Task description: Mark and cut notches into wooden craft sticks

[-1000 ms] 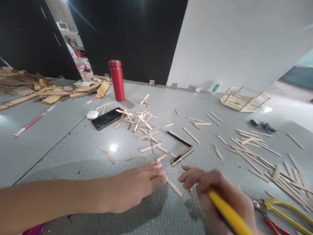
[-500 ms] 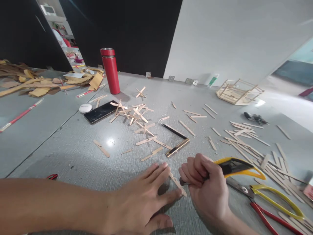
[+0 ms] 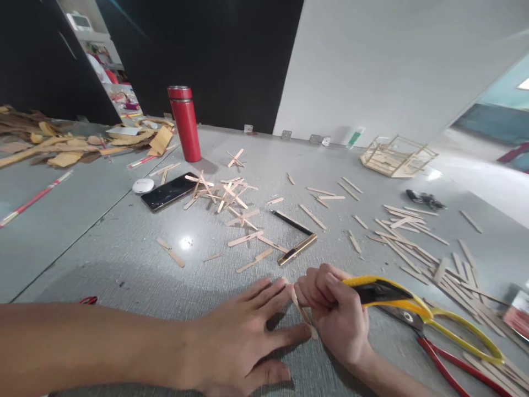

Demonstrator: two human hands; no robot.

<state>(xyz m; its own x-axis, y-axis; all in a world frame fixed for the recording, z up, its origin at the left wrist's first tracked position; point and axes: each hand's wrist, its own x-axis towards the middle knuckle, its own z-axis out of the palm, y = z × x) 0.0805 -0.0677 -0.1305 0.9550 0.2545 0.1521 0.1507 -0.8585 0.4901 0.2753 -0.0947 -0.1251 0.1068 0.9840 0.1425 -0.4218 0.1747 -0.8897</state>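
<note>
My left hand [image 3: 243, 336] lies flat on the grey table [image 3: 124, 253] with fingers spread, pressing down a wooden craft stick [image 3: 303, 314] that runs between thumb and forefinger. My right hand [image 3: 334, 311] is closed in a fist round a yellow utility knife [image 3: 384, 292], whose front end meets the stick right beside my left fingertips. The blade tip is hidden behind my fingers.
Many loose craft sticks [image 3: 231, 198] litter the table. A gold-and-black tool [image 3: 297, 248], black pen [image 3: 289, 220], phone [image 3: 165, 191], white earbud case [image 3: 142, 185] and red flask [image 3: 184, 124] lie ahead. Yellow and red-handled cutters [image 3: 463, 342] sit right; a stick frame [image 3: 397, 157] far right.
My right hand turned the yellow knife from pointing at me to lying sideways and brought it to the stick. My left hand spread flat over the stick. The view shifted slightly.
</note>
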